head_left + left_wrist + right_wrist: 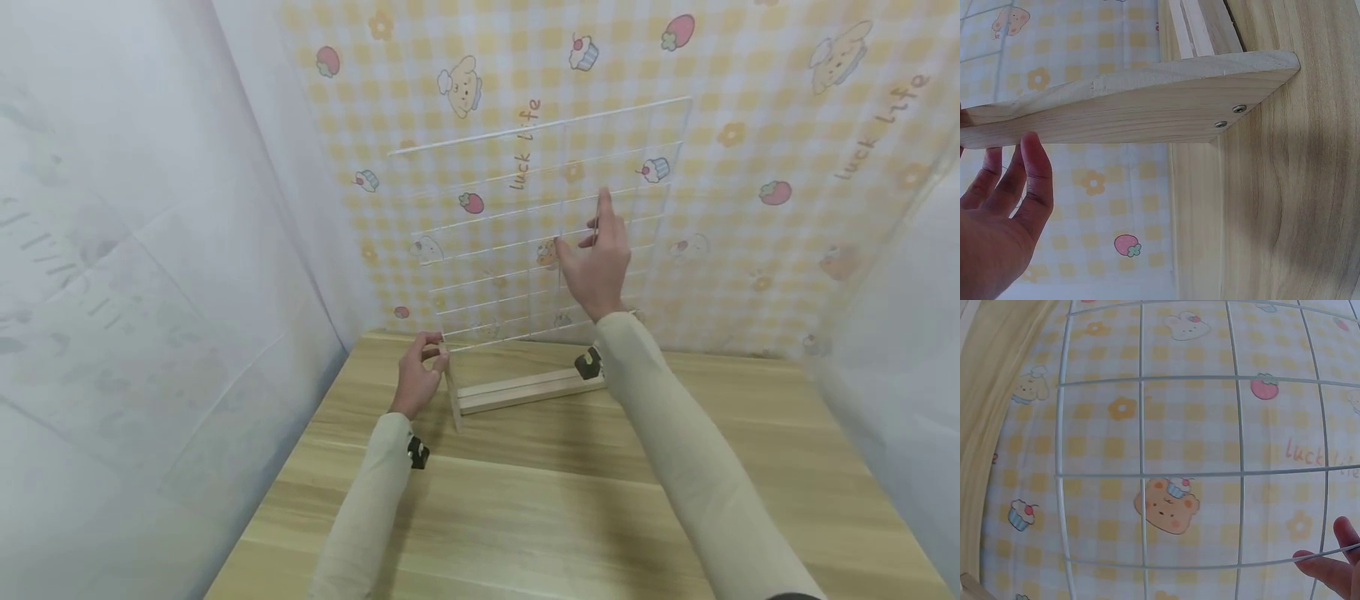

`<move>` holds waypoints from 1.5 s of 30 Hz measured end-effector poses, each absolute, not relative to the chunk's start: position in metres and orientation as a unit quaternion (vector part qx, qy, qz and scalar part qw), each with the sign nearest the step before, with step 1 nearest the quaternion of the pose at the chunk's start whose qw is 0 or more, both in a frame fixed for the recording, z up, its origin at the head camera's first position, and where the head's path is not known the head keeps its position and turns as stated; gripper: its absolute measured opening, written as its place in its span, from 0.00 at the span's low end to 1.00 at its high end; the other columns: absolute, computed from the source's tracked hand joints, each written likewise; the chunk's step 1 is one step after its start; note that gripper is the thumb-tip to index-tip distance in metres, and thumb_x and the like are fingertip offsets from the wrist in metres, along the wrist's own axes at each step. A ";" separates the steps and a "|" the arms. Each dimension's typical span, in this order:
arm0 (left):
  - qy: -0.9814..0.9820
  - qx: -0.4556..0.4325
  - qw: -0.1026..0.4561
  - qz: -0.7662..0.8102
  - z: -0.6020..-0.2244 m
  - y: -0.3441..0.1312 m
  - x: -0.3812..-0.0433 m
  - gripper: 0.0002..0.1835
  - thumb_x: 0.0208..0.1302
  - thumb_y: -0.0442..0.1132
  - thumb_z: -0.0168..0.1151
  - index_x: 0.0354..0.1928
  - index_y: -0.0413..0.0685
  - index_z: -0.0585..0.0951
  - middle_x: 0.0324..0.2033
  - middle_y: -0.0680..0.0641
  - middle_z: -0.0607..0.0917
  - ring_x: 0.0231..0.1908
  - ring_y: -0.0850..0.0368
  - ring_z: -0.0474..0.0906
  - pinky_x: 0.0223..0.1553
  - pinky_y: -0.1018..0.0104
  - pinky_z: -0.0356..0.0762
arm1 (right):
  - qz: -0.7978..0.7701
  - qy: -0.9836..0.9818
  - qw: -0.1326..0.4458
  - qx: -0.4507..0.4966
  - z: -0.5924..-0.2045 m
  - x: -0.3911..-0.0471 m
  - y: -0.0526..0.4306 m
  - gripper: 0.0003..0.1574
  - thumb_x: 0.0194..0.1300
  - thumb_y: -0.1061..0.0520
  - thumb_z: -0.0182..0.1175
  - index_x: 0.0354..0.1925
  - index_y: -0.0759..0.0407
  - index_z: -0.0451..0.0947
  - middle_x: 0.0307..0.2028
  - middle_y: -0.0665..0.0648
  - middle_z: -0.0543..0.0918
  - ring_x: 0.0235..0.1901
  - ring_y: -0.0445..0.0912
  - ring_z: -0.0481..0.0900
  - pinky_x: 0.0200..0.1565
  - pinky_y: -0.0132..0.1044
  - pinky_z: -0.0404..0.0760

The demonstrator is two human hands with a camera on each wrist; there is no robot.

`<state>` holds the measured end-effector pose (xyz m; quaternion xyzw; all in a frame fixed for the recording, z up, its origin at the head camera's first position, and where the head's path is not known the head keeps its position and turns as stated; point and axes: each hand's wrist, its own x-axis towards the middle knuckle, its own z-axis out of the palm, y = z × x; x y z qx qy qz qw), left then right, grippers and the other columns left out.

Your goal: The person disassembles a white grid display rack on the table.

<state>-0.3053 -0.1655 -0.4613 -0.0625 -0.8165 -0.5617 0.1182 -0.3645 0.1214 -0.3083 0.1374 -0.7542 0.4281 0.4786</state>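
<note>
A white wire grid panel [1241, 473] stands upright before the patterned backdrop, its thin bars faint in the head view. Its lower edge is near a wooden stand with a long base [525, 392] and an upright side board [1129, 112]. Two screw heads show low on that board. My left hand [418, 379] grips the board's top end, at the grid's lower left corner. Higher up, my right hand [602, 267] holds the grid near its middle, thumb and fingers at the wires. My right forearm hides the stand's right end.
The wood-grain table [510, 517] extends in front of the stand and to both sides. Behind it hangs a yellow checked backdrop [720, 75] with cartoon prints. Pale sheets [150, 250] close off the left and right sides.
</note>
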 end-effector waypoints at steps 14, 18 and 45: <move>-0.817 -0.064 0.120 -0.560 -0.461 -0.164 -0.307 0.18 0.70 0.33 0.58 0.60 0.48 0.74 0.63 0.42 0.75 0.62 0.38 0.78 0.54 0.46 0.83 | 0.441 -0.735 0.497 0.134 -0.281 -0.355 0.135 0.53 0.56 0.60 0.72 0.74 0.67 0.59 0.44 0.71 0.79 0.33 0.59 0.84 0.43 0.49 0.85; -0.821 -0.070 0.112 -0.556 -0.459 -0.165 -0.306 0.18 0.71 0.34 0.58 0.61 0.48 0.74 0.63 0.42 0.75 0.62 0.37 0.77 0.55 0.45 0.83 | 0.437 -0.731 0.506 0.135 -0.277 -0.352 0.143 0.52 0.56 0.60 0.72 0.73 0.69 0.59 0.44 0.72 0.79 0.32 0.60 0.84 0.44 0.49 0.84; -0.818 -0.085 0.077 -0.564 -0.457 -0.174 -0.312 0.16 0.70 0.32 0.60 0.58 0.45 0.74 0.62 0.39 0.78 0.63 0.37 0.77 0.59 0.44 0.80 | 0.416 -0.755 0.504 0.055 -0.278 -0.324 0.222 0.50 0.55 0.61 0.70 0.74 0.58 0.62 0.43 0.64 0.81 0.29 0.55 0.81 0.39 0.21 0.75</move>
